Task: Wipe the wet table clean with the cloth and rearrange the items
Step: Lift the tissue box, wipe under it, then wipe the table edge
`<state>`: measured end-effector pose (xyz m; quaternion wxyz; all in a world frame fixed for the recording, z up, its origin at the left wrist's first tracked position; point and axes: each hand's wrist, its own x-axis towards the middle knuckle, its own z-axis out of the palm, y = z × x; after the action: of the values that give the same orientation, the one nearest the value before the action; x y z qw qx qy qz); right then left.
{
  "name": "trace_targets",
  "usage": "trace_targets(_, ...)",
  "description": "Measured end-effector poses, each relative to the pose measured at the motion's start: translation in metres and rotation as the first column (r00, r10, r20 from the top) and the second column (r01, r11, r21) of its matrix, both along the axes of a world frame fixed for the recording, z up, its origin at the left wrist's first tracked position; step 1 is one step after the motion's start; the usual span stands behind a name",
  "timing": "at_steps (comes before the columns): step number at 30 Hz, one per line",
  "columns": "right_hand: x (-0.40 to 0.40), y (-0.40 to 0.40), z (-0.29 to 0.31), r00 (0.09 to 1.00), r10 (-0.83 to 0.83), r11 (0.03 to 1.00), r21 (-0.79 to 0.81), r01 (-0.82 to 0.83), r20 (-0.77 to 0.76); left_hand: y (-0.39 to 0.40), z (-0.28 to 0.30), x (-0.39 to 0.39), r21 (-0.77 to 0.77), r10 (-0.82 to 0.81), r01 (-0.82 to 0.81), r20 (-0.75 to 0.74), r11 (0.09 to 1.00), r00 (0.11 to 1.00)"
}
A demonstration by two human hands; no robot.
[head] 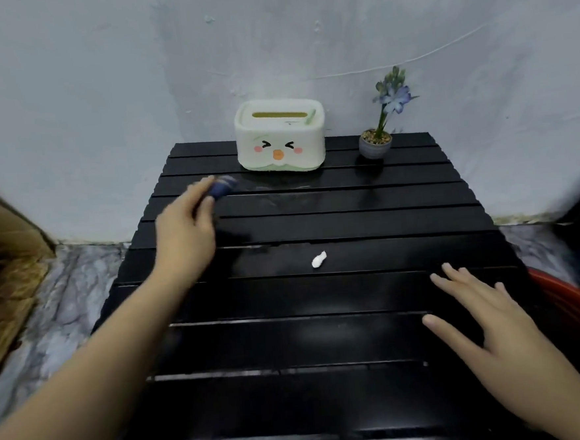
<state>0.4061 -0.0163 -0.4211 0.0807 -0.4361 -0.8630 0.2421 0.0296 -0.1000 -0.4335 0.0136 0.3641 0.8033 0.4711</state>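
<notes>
Presently a small dark blue cloth is pinched in the curled fingers of the left hand, bunched into a wad at the fingertips and pressed toward the black slatted worktop; both are blurred, so how much cloth is in the grip cannot be told. It is judged to be held this way so that the wet streaks glinting just to the right of the grip can be wiped. Beyond those streaks, against the wall, a pale green tissue box with a cartoon face is set, and further right a small grey pot with a blue artificial flower. Nearer than the grip, a white scrap lies mid-worktop. The right hand is spread flat, fingers straight, grasping nothing, apparently to steady the worktop.
</notes>
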Motion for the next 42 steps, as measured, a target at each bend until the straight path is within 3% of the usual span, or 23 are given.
trace_targets(3,0.037,-0.012,-0.004,0.993,-0.102,0.995,0.012,0.101,0.062,-0.03,-0.019,-0.027,-0.218,0.196,-0.223,-0.14,0.95,0.971)
trace_targets(5,0.056,-0.018,-0.01,0.986,-0.143,0.99,0.021,0.141,0.084,-0.034,-0.029,-0.015,-0.359,0.226,-0.282,-0.189,0.89,0.955)
trace_targets(7,0.067,-0.022,-0.013,0.984,-0.159,0.987,0.019,0.158,0.078,-0.02,-0.033,0.018,-0.4,0.218,-0.275,-0.183,0.874,0.959)
trace_targets(12,0.074,-0.029,-0.011,0.989,-0.124,0.992,0.042,0.121,0.077,0.027,-0.032,0.158,-0.305,-0.136,0.09,-0.133,0.948,0.982)
trace_targets(14,0.077,-0.034,-0.011,0.989,-0.129,0.991,0.05,0.126,0.068,0.042,-0.018,0.216,-0.292,-0.329,0.297,-0.066,0.909,0.942)
trace_targets(17,0.085,-0.047,-0.01,0.987,-0.144,0.988,0.063,0.14,0.07,0.053,-0.002,0.271,-0.341,-0.546,0.53,0.057,0.776,0.836)
trace_targets(20,0.097,-0.062,-0.013,0.985,-0.167,0.984,0.073,0.164,0.032,0.045,0.004,0.26,-0.104,-0.582,0.64,0.326,0.761,0.745)
trace_targets(22,0.106,-0.068,-0.015,0.981,-0.192,0.977,0.094,0.191,0.001,0.03,0.009,0.227,-0.009,-0.486,0.518,0.332,0.856,0.809)
trace_targets(26,0.123,-0.073,-0.019,0.965,-0.261,0.956,0.133,0.263,-0.028,-0.025,0.009,0.146,-0.129,-0.155,0.163,0.069,0.978,0.985)
trace_targets(30,0.131,-0.085,-0.025,0.952,-0.304,0.949,0.073,0.306,-0.048,-0.071,-0.029,0.105,-0.389,0.059,-0.147,-0.229,0.909,0.972)
trace_targets(33,0.131,-0.086,-0.033,0.954,-0.297,0.942,0.156,0.297,-0.024,-0.052,-0.045,0.132,-0.43,0.027,-0.175,-0.328,0.886,0.944)
trace_targets(38,0.131,-0.086,-0.039,0.958,-0.288,0.933,0.221,0.283,-0.011,0.017,-0.032,0.257,-0.471,-0.222,0.077,-0.261,0.879,0.939)
trace_targets(40,0.131,-0.085,-0.039,0.957,-0.289,0.932,0.229,0.28,0.005,0.044,-0.024,0.306,-0.456,-0.408,0.263,-0.256,0.85,0.876)
trace_targets(42,0.13,-0.084,-0.039,0.958,-0.286,0.931,0.244,0.271,0.029,0.07,-0.02,0.34,-0.444,-0.615,0.477,-0.245,0.759,0.75)
